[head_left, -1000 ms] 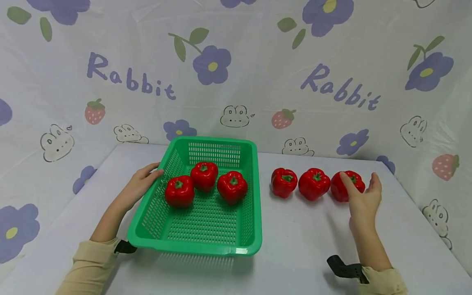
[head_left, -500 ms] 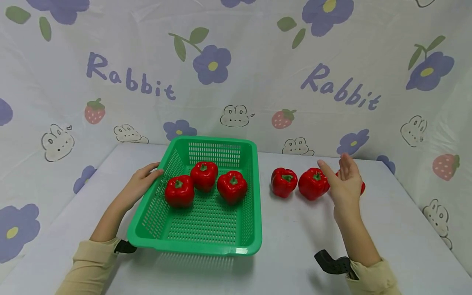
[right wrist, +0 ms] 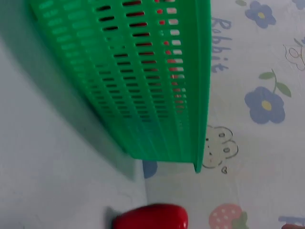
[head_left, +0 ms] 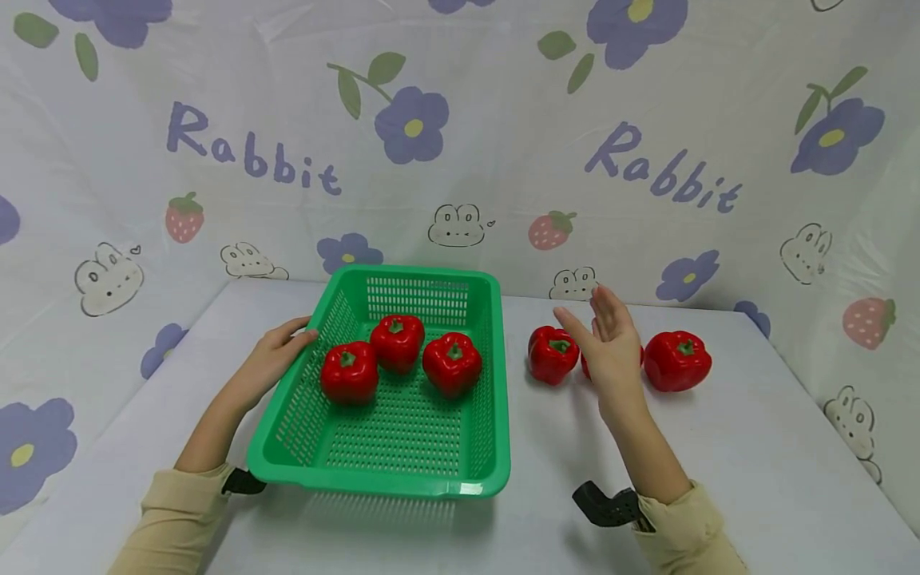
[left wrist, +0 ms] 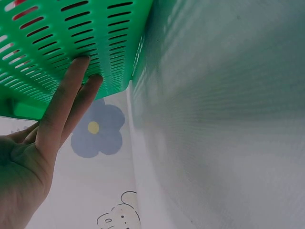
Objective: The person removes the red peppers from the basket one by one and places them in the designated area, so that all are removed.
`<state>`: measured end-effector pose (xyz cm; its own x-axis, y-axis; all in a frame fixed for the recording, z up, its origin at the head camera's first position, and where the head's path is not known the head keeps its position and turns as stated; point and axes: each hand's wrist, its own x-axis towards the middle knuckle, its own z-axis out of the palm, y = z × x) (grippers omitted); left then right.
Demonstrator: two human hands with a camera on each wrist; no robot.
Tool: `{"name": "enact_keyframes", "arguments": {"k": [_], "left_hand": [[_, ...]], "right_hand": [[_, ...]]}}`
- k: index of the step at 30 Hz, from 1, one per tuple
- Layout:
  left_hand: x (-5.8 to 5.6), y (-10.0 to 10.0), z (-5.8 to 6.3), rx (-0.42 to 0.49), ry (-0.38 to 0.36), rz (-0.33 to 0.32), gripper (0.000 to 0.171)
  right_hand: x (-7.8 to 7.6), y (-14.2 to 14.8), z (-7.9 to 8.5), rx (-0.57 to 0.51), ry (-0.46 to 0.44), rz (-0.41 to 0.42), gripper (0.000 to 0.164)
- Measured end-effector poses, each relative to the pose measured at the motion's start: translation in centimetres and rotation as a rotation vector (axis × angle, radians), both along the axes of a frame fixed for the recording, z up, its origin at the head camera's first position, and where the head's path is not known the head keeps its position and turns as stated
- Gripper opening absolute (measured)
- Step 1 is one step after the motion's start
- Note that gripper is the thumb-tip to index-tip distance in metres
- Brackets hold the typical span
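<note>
Three red bell peppers (head_left: 397, 345) sit in a green plastic basket (head_left: 251, 443). My left hand (head_left: 266, 363) holds the basket's left rim. In the left wrist view, its fingers (left wrist: 62, 107) lie along the slotted outer wall below the rim. My right hand (head_left: 614, 359), spread and with nothing in it, hovers over the row on the right and hides most of the middle bell pepper (head_left: 585, 367) there. To either side of it are the left bell pepper (head_left: 552, 357) and the right bell pepper (head_left: 678, 361), both on the table.
The white table (head_left: 561, 455) runs back to a cloth (head_left: 496, 120) printed with flowers, strawberries and rabbits. A black wrist camera mount (head_left: 607, 505) sticks out from my right sleeve. In the right wrist view, the basket's side (right wrist: 143, 95) stands close by.
My right hand has moved left from the right pepper, across the row to above the middle one. That right pepper shows fully again. My left hand and the basket have stayed put.
</note>
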<state>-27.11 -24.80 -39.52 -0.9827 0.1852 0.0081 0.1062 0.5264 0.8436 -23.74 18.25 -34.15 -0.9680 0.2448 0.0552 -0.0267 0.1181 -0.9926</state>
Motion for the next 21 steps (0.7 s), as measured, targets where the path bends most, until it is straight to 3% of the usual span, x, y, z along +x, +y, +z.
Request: {"name": "enact_keyframes", "arguments": {"k": [21], "left_hand": [[0.2, 0.0, 0.3, -0.009, 0.000, 0.008, 0.059]], "right_hand": [[-0.6, -6.7, -1.4, 0.051, 0.007, 0.215, 0.083]]}}
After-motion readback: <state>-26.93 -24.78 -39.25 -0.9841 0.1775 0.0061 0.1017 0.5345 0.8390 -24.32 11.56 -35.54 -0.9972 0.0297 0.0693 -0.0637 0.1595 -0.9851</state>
